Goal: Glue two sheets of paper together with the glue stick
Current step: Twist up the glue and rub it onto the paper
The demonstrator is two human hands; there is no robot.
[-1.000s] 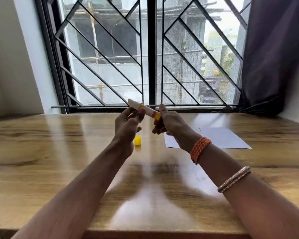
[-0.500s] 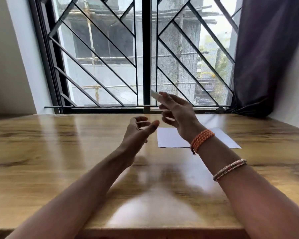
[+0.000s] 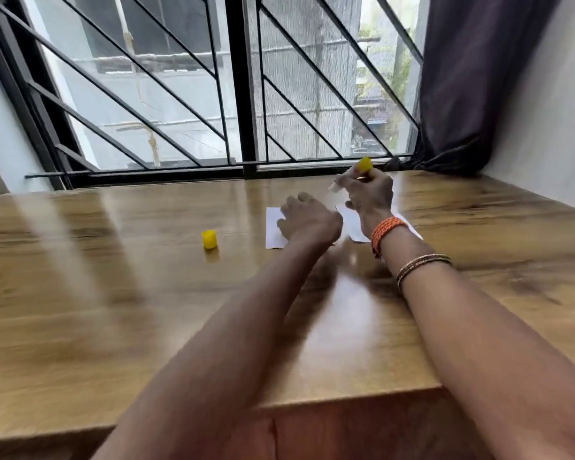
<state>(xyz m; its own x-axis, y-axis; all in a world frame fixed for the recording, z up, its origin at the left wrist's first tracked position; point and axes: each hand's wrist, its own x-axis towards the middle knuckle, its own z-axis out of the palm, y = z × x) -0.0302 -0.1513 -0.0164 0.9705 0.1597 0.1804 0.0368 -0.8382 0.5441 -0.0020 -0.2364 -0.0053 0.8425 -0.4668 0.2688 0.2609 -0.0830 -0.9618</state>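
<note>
We see both forearms reaching out over a glossy wooden table toward a barred window. Our right hand sits at about one o'clock from the centre of the view, lifted a little over the far part of the table. Its fingers are curled firmly round the glue stick, which lies tilted in the grip: the yellow end sticks up above the knuckles toward the window, and the pale end points down and to the left, just clear of the fingers. Whether that pale tip touches anything we cannot tell; motion blur softens it.

Our left hand is at twelve o'clock, lower than the right, palm down with the fingers loosely spread and bent, holding nothing. It lies over the white paper and appears to press on it, though the blur keeps us from being sure of contact. The paper lies flat on the table beneath and between both hands; its left part shows at the left hand's nine o'clock side, and another white portion shows under the right wrist. We cannot tell whether these are one sheet or two.

A small yellow cap stands alone on the table at about nine o'clock from the left hand, well apart from the paper. The right wrist wears an orange woven band and, further up the arm, thin beaded bangles. A dark curtain hangs at two o'clock.
</note>
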